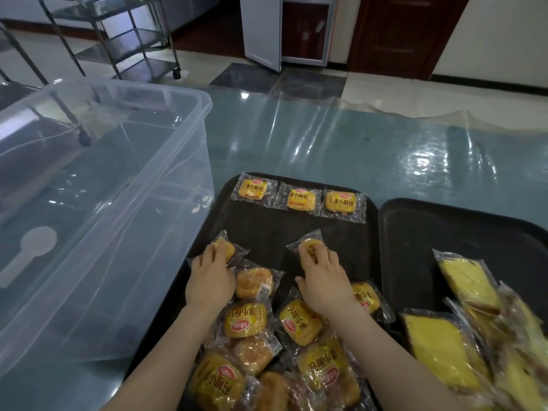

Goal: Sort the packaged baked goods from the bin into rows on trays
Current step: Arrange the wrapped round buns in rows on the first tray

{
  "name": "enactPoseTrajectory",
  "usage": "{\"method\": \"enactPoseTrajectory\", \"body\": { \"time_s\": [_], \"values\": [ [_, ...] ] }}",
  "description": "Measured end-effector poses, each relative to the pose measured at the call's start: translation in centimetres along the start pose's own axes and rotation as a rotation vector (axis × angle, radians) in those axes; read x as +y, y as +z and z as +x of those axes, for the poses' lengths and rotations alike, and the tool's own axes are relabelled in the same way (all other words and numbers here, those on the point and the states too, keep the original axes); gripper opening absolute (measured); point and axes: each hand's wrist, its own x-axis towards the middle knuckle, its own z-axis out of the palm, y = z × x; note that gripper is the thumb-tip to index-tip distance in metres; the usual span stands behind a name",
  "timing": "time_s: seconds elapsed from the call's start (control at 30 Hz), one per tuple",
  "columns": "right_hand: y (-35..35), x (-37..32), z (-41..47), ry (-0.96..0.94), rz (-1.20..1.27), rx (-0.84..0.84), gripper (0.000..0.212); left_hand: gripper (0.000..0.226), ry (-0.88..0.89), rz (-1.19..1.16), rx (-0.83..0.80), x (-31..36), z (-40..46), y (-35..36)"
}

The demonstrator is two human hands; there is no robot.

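Heaped 小面包 packets [218, 384], hands [210, 277] on two

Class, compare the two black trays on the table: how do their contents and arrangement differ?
The left tray holds small square bun packets, three in a neat far row; the right tray holds flat yellow cake slices in a loose pile. Both hands work on the left tray; none touch the right. Both trays are black and rimmed.

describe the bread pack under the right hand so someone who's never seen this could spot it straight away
Start at the left black tray, beside the clear plastic bin. Below its far row of three packs, two single packs lie mid-tray, each under a hand. It is the right-hand one, the small bread pack pressed by the right hand, tilted rather than square like the row.
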Motion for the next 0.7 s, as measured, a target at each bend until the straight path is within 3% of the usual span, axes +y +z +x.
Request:
{"method": "enactPoseTrajectory", "body": {
  "time_s": [0.27, 0.7],
  "values": [
    [1.5, 0.9, 1.9, -0.071, 0.036, -0.079, 0.084, 0.071, 0.205, 0.062, -0.125, 0.4, 4.9, 1.2],
    [2.1, 0.2, 6.3, -0.197, 0.02, -0.101, 0.074, 0.069, 0.524, 0.206, -0.204, -0.4, 9.8, 3.1]
  ]
}}
